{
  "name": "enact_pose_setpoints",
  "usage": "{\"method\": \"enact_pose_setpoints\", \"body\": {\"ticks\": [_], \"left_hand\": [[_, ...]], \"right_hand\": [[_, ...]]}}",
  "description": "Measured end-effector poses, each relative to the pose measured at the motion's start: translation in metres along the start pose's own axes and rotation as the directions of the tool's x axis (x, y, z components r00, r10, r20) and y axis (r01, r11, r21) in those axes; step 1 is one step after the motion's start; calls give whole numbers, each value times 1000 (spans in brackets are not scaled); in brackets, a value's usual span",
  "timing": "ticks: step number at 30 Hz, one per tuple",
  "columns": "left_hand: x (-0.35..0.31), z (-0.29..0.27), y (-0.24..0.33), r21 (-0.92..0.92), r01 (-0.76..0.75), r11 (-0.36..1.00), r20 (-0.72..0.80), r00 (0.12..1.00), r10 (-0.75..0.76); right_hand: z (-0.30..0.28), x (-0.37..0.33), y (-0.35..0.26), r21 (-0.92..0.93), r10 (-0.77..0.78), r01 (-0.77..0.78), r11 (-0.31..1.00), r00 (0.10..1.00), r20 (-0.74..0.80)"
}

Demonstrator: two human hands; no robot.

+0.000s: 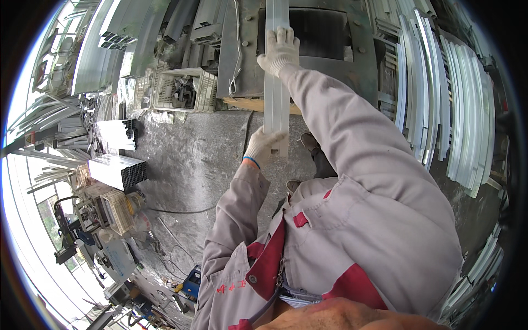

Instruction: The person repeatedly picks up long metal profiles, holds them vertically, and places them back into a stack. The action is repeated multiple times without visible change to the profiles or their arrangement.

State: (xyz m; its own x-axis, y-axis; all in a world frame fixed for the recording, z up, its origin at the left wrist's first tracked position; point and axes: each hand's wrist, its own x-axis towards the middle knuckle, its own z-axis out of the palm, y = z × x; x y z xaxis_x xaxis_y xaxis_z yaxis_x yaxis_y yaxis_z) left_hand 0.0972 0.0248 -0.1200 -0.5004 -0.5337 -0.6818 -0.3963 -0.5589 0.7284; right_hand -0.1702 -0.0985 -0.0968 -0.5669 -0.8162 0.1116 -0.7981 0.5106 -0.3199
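Note:
A long silver aluminium profile runs away from me over a dark metal machine bed. Its near end, which has a small notch, sticks out past the bed's front edge. My left hand, in a whitish knitted glove with a blue band at the wrist, is closed round the left side of that near end, with the thumb across the top. Farther along, my right hand, gloved the same way, lies flat on the profile with its fingers stretched out. The fingers of my left hand under the profile are hidden.
A pale plastic crate of dark metal pieces stands left of the bed. Bundles of square tubes lie farther left. Long profiles are stacked at the right. A thin cable crosses the concrete floor.

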Motion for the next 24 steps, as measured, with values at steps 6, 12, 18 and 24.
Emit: {"method": "enact_pose_setpoints", "body": {"ticks": [6, 12, 18, 24], "left_hand": [[-6, -7, -7, 10, -8, 1000, -24, 1000, 8], [-54, -24, -86, 18, 29, 999, -53, 998, -28], [-106, -36, -146, 26, 113, 993, -50, 992, -111], [-145, -41, -188, -99, 63, 993, -27, 997, -66]], "right_hand": [[8, -8, -10, -14, -9, 9, 1000, 1000, -1], [5, -95, -31, 106, 3, -15, 994, 994, 109], [8, -173, -42, 120, -3, -17, 993, 985, 172], [13, -227, -52, 174, -6, -25, 984, 984, 176]]}}
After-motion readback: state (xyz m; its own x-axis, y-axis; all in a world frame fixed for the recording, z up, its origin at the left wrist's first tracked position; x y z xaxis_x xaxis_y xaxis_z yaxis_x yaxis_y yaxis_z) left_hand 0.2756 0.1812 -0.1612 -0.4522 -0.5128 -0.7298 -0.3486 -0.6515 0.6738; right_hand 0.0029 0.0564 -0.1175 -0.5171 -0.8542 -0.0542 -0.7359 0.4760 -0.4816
